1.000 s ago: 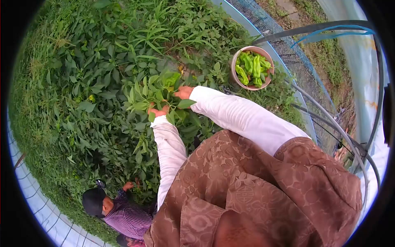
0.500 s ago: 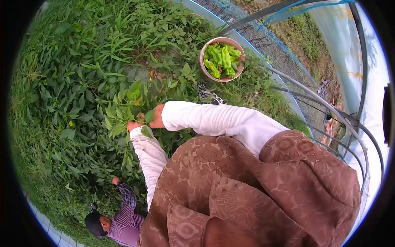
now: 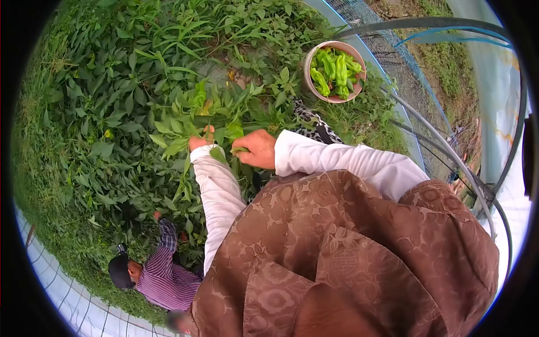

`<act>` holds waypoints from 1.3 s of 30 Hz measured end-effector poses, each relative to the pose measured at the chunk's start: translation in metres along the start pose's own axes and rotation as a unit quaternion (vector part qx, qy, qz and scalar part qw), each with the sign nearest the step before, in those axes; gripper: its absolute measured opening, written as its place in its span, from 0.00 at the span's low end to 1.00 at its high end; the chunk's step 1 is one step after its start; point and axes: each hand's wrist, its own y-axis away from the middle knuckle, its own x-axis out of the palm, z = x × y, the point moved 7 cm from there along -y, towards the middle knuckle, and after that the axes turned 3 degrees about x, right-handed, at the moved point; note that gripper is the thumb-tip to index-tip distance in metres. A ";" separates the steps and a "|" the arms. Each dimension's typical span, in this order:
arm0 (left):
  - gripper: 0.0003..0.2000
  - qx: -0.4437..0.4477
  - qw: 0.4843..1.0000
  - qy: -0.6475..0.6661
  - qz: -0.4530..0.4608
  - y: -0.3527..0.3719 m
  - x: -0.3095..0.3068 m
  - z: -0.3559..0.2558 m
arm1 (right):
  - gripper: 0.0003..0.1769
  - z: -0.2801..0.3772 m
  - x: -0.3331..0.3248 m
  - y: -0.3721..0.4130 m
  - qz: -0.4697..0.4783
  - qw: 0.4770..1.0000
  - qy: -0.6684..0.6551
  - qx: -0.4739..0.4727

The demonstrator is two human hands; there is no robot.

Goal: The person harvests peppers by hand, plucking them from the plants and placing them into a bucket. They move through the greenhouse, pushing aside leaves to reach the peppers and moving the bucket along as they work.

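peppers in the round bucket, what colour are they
The peppers are bright green, showing best in the head view.

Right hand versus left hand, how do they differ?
The right hand is closed around something green, mostly hidden; the left hand has a finger or thumb raised among pepper-plant leaves. The right hand looks larger in this view than the left hand. Both are bare and emerge from white sleeves.

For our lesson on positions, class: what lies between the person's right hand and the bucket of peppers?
In the head view, green leaves and part of a black-and-white patterned cloth lie between the right hand and the bucket.
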 end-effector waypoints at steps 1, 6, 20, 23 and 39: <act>0.13 -0.014 1.000 0.008 -0.017 0.001 -0.002 0.000 | 0.12 -0.004 -0.023 -0.014 -0.070 0.997 0.019 -0.006; 0.14 -0.137 0.979 0.151 -0.010 0.012 -0.006 0.020 | 0.16 -0.034 -0.062 -0.106 -0.105 0.971 0.216 -0.001; 0.14 0.244 0.859 -0.402 0.204 0.002 -0.039 0.008 | 0.15 -0.050 0.006 -0.124 0.137 0.902 0.408 -0.022; 0.16 0.001 0.991 -0.015 0.133 0.000 -0.054 0.019 | 0.14 -0.055 0.022 -0.107 0.206 0.864 0.459 0.020; 0.14 0.061 0.989 0.006 0.137 0.053 0.041 0.025 | 0.14 -0.073 -0.044 -0.013 0.034 0.987 0.054 0.145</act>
